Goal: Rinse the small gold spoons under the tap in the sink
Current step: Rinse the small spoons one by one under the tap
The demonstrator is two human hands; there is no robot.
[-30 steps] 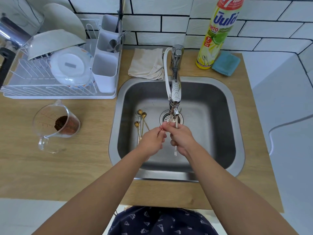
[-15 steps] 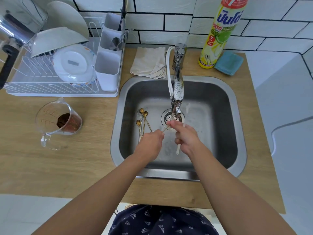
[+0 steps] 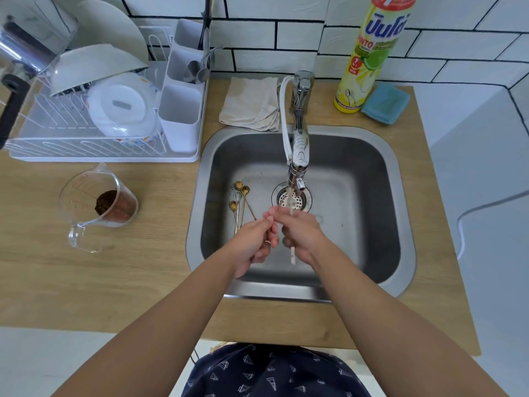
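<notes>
**A:** Where are the hands?

**B:** Both are inside the sink (image 3: 400, 213), close together just in front of the drain (image 3: 297, 199). The left hand (image 3: 252, 243) has its fingers curled, and something thin, pale and partly hidden shows between them; I cannot tell for certain what it is. The right hand (image 3: 302, 234) is also curled, its fingertips almost touching the left hand's. A thin stream of water (image 3: 291, 202) from the tap (image 3: 299, 147) falls onto the right hand's fingers, and a pale thin end (image 3: 292, 255) sticks out below that hand.

**A:** And the gold spoons?

**B:** A small bunch of gold spoons (image 3: 240, 200) lies on the sink floor, toward its left wall, bowls pointing to the back, handles running toward the left hand. They lie left of the water stream.

**A:** What surrounds the sink?

**B:** A wooden counter (image 3: 86, 282). Behind the sink's back left corner lies a folded beige cloth (image 3: 249, 103). At the counter's back right stand a yellow dish soap bottle (image 3: 369, 55) and, just beside it, a blue sponge (image 3: 385, 103). At the back left sits a white dish rack (image 3: 94, 121) holding bowls, with a cutlery caddy (image 3: 183, 116) at its right end. In front of the rack, a clear measuring jug (image 3: 98, 204) lies tilted on its side with brown grounds inside.
</notes>
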